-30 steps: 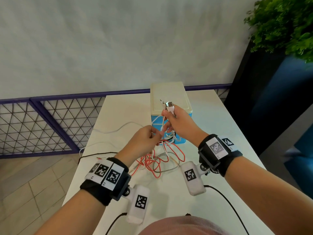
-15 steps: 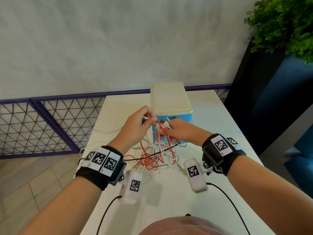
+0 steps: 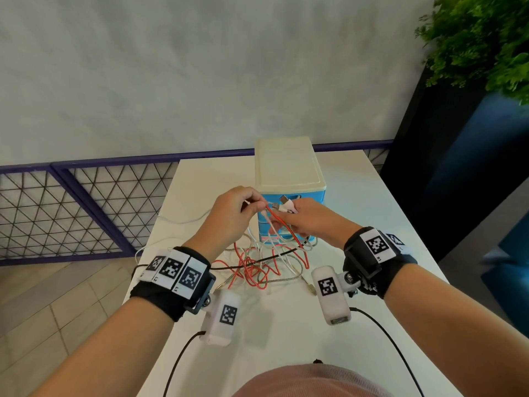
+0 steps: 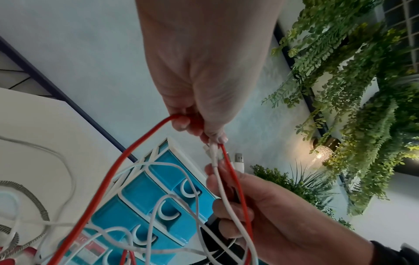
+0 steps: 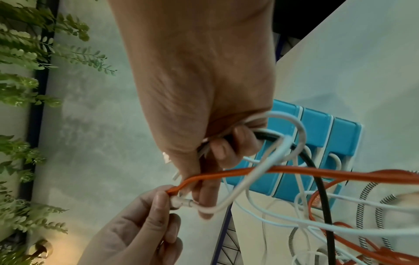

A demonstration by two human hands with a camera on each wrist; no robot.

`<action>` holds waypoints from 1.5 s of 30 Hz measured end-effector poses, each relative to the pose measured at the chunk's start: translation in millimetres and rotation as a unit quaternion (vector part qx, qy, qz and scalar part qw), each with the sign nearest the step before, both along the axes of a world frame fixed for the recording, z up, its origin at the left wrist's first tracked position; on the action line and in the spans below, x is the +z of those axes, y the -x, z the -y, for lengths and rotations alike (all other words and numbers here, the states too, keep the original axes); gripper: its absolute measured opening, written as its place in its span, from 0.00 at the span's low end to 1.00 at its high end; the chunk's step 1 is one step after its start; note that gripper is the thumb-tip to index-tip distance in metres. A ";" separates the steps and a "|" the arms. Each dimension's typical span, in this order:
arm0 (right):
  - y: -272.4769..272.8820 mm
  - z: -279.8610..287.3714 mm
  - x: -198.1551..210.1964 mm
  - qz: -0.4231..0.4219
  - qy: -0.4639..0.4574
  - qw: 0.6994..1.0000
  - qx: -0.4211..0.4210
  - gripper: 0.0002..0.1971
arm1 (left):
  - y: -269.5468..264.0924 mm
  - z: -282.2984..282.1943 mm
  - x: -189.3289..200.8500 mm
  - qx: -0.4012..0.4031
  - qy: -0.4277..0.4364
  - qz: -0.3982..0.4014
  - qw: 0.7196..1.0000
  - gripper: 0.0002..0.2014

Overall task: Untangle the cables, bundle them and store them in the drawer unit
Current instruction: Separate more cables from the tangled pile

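Observation:
A tangle of red, white, black and braided cables (image 3: 266,265) lies on the white table (image 3: 357,196) in front of the blue drawer unit (image 3: 289,179) with a cream top. My left hand (image 3: 234,216) pinches a red cable (image 4: 145,141) and a white cable's plug end (image 4: 213,152) between thumb and fingertips. My right hand (image 3: 306,222) grips a bunch of white and black cables (image 5: 267,136), with USB plugs (image 3: 283,203) sticking up out of the fist. Both hands are raised above the pile, close together before the drawers (image 5: 317,129).
A purple mesh railing (image 3: 71,207) runs along the table's left and far side. A dark planter with green foliage (image 3: 481,41) stands at the right. Camera leads (image 3: 386,336) trail from both wrists over the near table.
My left hand rose from the pile up beside the right hand and took the red cable and white plug. My right hand dropped and turned, so the plugs now point toward the left hand.

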State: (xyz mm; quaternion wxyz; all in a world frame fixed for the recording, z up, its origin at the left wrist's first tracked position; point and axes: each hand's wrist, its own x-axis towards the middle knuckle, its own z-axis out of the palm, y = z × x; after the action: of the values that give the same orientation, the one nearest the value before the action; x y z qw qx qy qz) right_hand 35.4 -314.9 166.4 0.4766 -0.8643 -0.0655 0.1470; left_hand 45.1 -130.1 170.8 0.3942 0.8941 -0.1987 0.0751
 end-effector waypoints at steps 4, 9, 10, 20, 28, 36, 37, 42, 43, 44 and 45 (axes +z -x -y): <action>2.8 -4.6 0.3 0.101 -0.033 0.991 -0.075 0.11 | -3.3 -1.8 -3.4 0.058 -0.058 -0.024 0.996 0.06; 12.0 -18.0 -2.4 0.172 0.050 0.983 -0.052 0.15 | -8.7 0.8 -0.9 0.087 -0.096 -0.111 0.985 0.08; 12.4 -20.1 -4.4 0.181 0.086 0.979 -0.040 0.16 | -9.3 2.2 1.5 0.086 -0.083 -0.136 0.984 0.09; 11.8 -16.8 -12.5 0.196 0.096 0.976 -0.016 0.15 | -6.0 -2.9 10.7 0.055 0.154 -0.310 0.937 0.08; 5.5 3.5 -5.9 0.121 -0.159 0.976 -0.081 0.16 | -3.1 -21.3 -26.6 -0.027 0.151 -0.398 0.904 0.09; -7.5 8.6 1.2 0.076 -0.312 0.940 -0.117 0.10 | 17.3 -8.0 -61.3 -0.155 -0.159 -0.255 0.941 0.12; -7.4 5.7 0.7 0.062 -0.328 0.936 -0.111 0.09 | 17.6 -0.7 -54.9 -0.116 -0.121 -0.206 0.964 0.15; -4.5 -7.4 7.0 -0.014 -0.411 0.908 -0.087 0.09 | 14.4 22.4 -14.2 -0.050 -0.103 0.048 0.992 0.22; -4.0 -9.3 9.4 -0.026 -0.433 0.897 -0.092 0.09 | 12.4 24.4 -13.5 -0.066 -0.139 0.045 0.987 0.30; -3.9 -10.9 12.5 -0.035 -0.454 0.885 -0.098 0.10 | 10.3 27.1 -15.6 -0.085 -0.165 0.022 0.982 0.36; -3.3 -12.8 15.9 -0.040 -0.472 0.875 -0.103 0.10 | 10.4 29.7 -19.1 -0.103 -0.176 -0.006 0.979 0.38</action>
State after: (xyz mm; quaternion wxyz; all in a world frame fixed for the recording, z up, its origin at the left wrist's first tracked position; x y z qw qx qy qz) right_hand 38.6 -302.2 182.3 0.8422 -0.5324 -0.0185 0.0831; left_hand 34.7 -159.8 151.7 0.2375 0.9245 -0.2981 -0.0072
